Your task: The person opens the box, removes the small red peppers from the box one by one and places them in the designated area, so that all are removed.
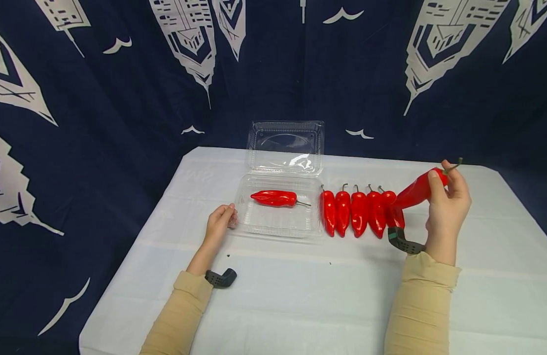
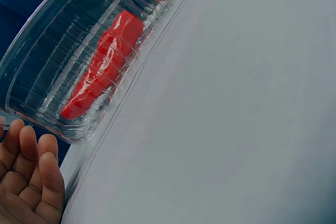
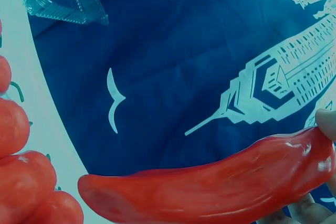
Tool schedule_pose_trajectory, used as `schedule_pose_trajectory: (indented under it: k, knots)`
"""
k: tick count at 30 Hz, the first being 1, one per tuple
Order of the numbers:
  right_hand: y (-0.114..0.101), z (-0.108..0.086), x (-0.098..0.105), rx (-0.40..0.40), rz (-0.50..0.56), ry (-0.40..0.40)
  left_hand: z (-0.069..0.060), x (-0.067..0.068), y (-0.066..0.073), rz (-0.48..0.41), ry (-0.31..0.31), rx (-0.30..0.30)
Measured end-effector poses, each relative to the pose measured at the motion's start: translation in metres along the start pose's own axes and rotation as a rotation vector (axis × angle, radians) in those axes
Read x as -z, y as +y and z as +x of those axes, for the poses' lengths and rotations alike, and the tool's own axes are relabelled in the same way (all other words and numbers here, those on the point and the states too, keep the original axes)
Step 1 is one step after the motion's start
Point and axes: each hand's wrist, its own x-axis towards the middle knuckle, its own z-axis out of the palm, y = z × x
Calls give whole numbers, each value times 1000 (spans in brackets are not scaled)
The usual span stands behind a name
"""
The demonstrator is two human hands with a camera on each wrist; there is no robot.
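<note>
My right hand grips a long red pepper near its green stem, raised above the table with its tip pointing left. In the right wrist view the same pepper spans the bottom, and only parts of the fingers show. My left hand pinches the left rim of a clear plastic clamshell box, whose lid stands up at the back. Inside the box one red pepper lies sideways, stem to the right. The left wrist view shows curled fingers of the left hand at the box's corner.
A row of several red peppers lies right of the box, stems away from me. They sit close together on the white tablecloth. A dark blue patterned curtain hangs behind the table.
</note>
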Motion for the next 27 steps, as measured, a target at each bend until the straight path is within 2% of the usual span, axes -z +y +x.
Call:
schedule_pose_trajectory:
  k: [6, 12, 18, 20, 23, 27]
  knots:
    - [2, 3, 6, -30, 23, 30, 0, 0, 0, -12, 3, 9]
    - [6, 6, 9, -19, 96, 47, 1, 0, 0, -12, -1, 15]
    - [10, 8, 10, -8, 91, 48, -1, 0, -2, -39, -12, -75]
    - [11, 8, 10, -9, 84, 49, -2, 0, -2, -49, -14, -89]
    - [14, 9, 12, -21, 84, 55, 0, 0, -2, -47, -5, -53]
    - [18, 11, 14, -12, 80, 62, 1, 1, 1, -25, -6, 30]
